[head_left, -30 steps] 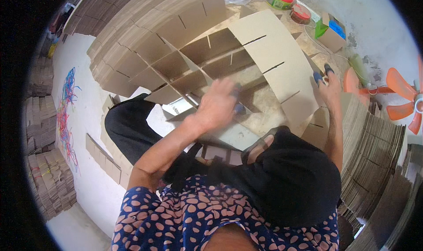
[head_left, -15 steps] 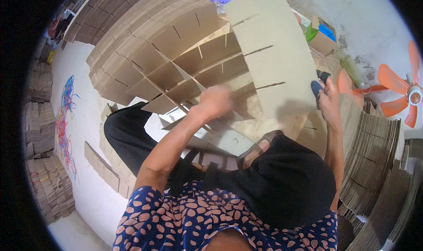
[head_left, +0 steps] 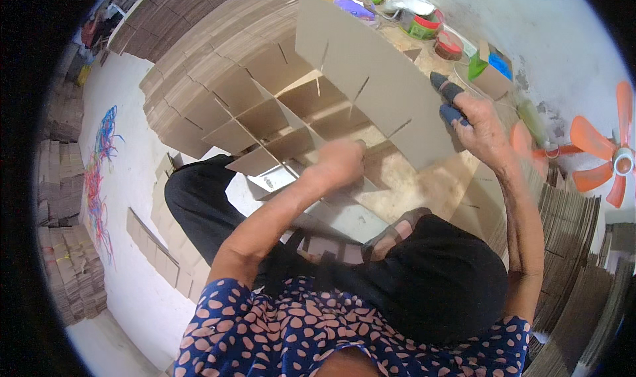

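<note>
Panel (head_left: 371, 79) and my right hand (head_left: 480, 122) are together: I am grasping it by its right-hand edge, with dark-covered fingertips (head_left: 454, 116) pressed there. From that grip the sheet reaches away to the left — tilted, raised over the tan board (head_left: 430, 191), with three slots cut in from its lower-left edge, the one facing the grid (head_left: 262, 120). Its far corner overlaps the stack (head_left: 212, 65) in my view; its near corner hangs left of and below my grip. Whether any slot touches the grid's strips, I cannot tell.

My left hand (head_left: 339, 165) is curled and blurred at the near right end of the grid, well apart from my right and to the left of the panel's near corner. I cannot tell whether it is clenched on a strip or on nothing.

Beyond the panel sit a red-rimmed tub (head_left: 424, 28), a red lid (head_left: 448, 47) and, just beside, a box (head_left: 498, 83) with green and blue in it. An orange fan (head_left: 623, 163) stands farther right.
</note>
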Action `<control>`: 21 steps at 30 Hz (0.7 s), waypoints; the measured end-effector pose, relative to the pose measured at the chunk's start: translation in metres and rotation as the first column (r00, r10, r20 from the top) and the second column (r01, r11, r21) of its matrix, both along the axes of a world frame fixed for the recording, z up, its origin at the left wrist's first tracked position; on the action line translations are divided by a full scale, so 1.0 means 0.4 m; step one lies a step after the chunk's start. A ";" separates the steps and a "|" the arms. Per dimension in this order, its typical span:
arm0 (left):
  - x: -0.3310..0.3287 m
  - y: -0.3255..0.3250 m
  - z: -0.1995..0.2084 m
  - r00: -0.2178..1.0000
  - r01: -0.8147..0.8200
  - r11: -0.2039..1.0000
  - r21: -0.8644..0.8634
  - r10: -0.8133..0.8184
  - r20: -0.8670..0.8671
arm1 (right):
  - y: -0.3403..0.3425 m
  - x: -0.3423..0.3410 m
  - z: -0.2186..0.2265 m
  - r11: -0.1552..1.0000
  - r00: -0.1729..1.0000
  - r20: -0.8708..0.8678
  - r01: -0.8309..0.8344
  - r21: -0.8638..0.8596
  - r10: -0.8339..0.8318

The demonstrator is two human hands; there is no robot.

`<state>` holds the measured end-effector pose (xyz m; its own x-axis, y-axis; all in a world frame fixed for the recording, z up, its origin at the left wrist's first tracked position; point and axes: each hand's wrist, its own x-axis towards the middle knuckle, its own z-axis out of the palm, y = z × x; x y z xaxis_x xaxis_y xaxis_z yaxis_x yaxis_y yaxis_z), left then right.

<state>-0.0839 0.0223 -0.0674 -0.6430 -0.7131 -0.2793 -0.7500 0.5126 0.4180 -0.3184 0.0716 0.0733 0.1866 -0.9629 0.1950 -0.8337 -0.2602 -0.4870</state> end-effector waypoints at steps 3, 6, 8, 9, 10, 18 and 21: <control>0.004 0.001 0.002 1.000 0.007 1.000 0.008 -0.007 -0.008 | -0.015 0.030 0.005 0.998 0.998 0.068 0.005 0.068 -0.010; 0.003 -0.006 -0.004 1.000 0.019 1.000 -0.002 -0.019 -0.024 | -0.031 0.035 0.006 0.998 1.000 0.018 -0.018 0.060 0.017; 0.003 -0.007 -0.010 0.999 0.031 1.000 -0.001 -0.031 -0.009 | -0.033 0.032 0.015 0.999 0.999 -0.030 -0.037 0.002 0.037; 0.003 -0.009 -0.010 0.999 0.030 0.999 0.020 -0.030 0.011 | -0.033 0.038 0.022 0.999 0.999 -0.048 -0.013 0.052 0.016; 0.003 -0.011 -0.007 0.999 0.028 0.999 0.040 -0.030 0.031 | -0.031 0.045 0.032 0.995 0.998 -0.068 0.012 0.102 -0.005; 0.009 -0.014 -0.008 0.999 0.042 0.999 0.018 -0.042 -0.024 | -0.024 0.060 0.061 1.000 1.000 -0.027 -0.002 0.026 0.003; 0.006 -0.012 0.005 0.999 0.038 0.998 0.049 -0.037 -0.014 | -0.027 0.061 0.051 0.998 1.000 0.004 0.008 0.062 -0.009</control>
<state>-0.0814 0.0174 -0.0655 -0.6729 -0.6739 -0.3050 -0.7249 0.5186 0.4535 -0.2941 0.0606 0.0936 0.1775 -0.9747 0.1360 -0.8336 -0.2224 -0.5057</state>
